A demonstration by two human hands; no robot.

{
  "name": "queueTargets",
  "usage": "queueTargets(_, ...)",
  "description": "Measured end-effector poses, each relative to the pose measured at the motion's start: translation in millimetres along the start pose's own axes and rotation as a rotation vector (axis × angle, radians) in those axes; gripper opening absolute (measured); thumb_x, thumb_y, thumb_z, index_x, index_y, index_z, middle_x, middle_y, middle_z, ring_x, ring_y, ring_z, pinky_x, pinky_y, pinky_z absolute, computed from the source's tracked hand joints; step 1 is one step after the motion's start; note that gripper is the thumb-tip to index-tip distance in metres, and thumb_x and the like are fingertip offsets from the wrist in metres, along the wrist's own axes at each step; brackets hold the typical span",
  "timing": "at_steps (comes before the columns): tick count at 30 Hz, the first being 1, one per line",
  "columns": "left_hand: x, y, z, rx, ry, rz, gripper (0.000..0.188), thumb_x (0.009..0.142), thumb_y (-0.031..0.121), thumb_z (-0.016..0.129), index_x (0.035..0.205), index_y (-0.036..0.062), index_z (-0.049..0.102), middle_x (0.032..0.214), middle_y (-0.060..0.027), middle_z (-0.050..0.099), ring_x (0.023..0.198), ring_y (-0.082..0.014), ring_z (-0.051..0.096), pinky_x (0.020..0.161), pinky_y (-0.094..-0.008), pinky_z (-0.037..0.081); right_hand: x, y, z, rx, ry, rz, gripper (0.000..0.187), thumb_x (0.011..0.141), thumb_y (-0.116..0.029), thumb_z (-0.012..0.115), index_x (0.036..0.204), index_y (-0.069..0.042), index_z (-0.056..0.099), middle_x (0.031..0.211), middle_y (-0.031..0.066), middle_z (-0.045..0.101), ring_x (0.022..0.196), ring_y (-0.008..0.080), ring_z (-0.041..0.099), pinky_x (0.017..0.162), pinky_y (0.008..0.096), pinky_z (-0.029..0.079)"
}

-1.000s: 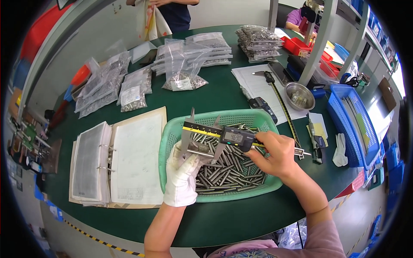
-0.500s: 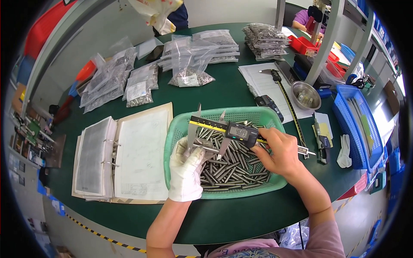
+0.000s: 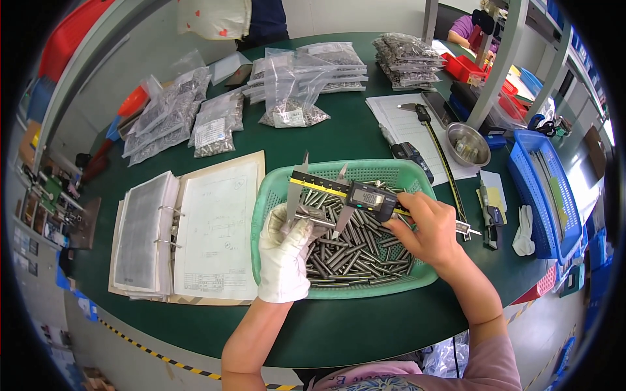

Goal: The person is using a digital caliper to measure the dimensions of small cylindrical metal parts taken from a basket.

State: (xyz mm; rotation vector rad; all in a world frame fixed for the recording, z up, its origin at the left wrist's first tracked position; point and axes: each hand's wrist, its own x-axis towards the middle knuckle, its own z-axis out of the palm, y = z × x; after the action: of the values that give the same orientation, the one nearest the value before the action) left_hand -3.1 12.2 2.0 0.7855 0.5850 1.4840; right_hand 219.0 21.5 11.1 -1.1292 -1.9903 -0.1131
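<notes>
The gloved left hand (image 3: 283, 266) pinches a metal pin (image 3: 317, 221) at the jaws of a digital caliper (image 3: 372, 199), clasped by the right hand (image 3: 427, 228), over a green basket (image 3: 365, 292) of loose pins (image 3: 352, 255). An open binder (image 3: 216, 234) lies left; beyond, a steel bowl (image 3: 481, 157) and bagged parts (image 3: 295, 116).

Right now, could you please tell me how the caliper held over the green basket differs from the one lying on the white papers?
The held caliper is in the right hand's grip, while the resting caliper lies mostly on white papers. The held caliper runs mostly crosswise; the resting caliper points lengthwise toward the person. Both have a dark body and a yellow-edged scale.
</notes>
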Motion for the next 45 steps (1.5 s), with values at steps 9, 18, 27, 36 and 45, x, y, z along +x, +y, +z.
queueTargets(9, 0, 0, -1, -0.012, -0.019, -0.007, 0.022, 0.086, 0.001, 0.057, 0.106, 0.0026, 0.049, 0.099, -0.0073, 0.061, 0.089, -0.0146, 0.059, 0.084, -0.0316, 0.049, 0, 0, -1, -0.004, 0.017, 0.006, 0.035, 0.068, -0.027, 0.077, 0.089, -0.005, 0.059, 0.064, 0.0060, 0.055, 0.047, 0.0228, 0.053, 0.043, 0.0313, 0.041)
queueTargets(18, 1, 1, 0, -0.008, -0.032, -0.009, 0.023, 0.085, 0.004, 0.058, 0.106, 0.0024, 0.049, 0.099, -0.0078, 0.061, 0.090, -0.0158, 0.059, 0.084, -0.0324, 0.049, 0, -1, -2, -0.027, 0.030, 0.017, 0.036, 0.065, -0.031, 0.078, 0.082, -0.006, 0.059, 0.065, 0.0057, 0.057, 0.048, 0.0231, 0.054, 0.043, 0.0313, 0.041)
queueTargets(27, 0, 0, 0, 0.112, -0.032, -0.121, 0.022, 0.082, 0.013, 0.066, 0.099, 0.0048, 0.053, 0.091, -0.0072, 0.059, 0.082, -0.0171, 0.059, 0.075, -0.0336, 0.051, -3, 3, -1, -0.072, 0.042, -0.030, 0.038, 0.066, -0.039, 0.075, 0.079, -0.008, 0.058, 0.061, 0.0044, 0.055, 0.046, 0.0224, 0.052, 0.042, 0.0309, 0.040)
queueTargets(36, 0, 0, -2, 0.144, -0.022, -0.056, 0.019, 0.084, 0.011, 0.064, 0.098, 0.0053, 0.054, 0.091, -0.0082, 0.060, 0.079, -0.0166, 0.060, 0.073, -0.0322, 0.052, -3, 4, 1, -0.050, 0.055, -0.038, 0.039, 0.066, -0.041, 0.074, 0.080, -0.008, 0.058, 0.061, 0.0039, 0.055, 0.045, 0.0218, 0.052, 0.041, 0.0302, 0.040)
queueTargets(45, 1, 0, -5, 0.104, 0.001, -0.066, 0.023, 0.084, 0.016, 0.063, 0.104, 0.0070, 0.054, 0.095, -0.0073, 0.060, 0.086, -0.0189, 0.060, 0.076, -0.0370, 0.052, -2, 1, 2, -0.048, 0.029, 0.000, 0.037, 0.069, -0.037, 0.074, 0.084, -0.007, 0.058, 0.065, 0.0039, 0.057, 0.047, 0.0221, 0.054, 0.042, 0.0312, 0.041)
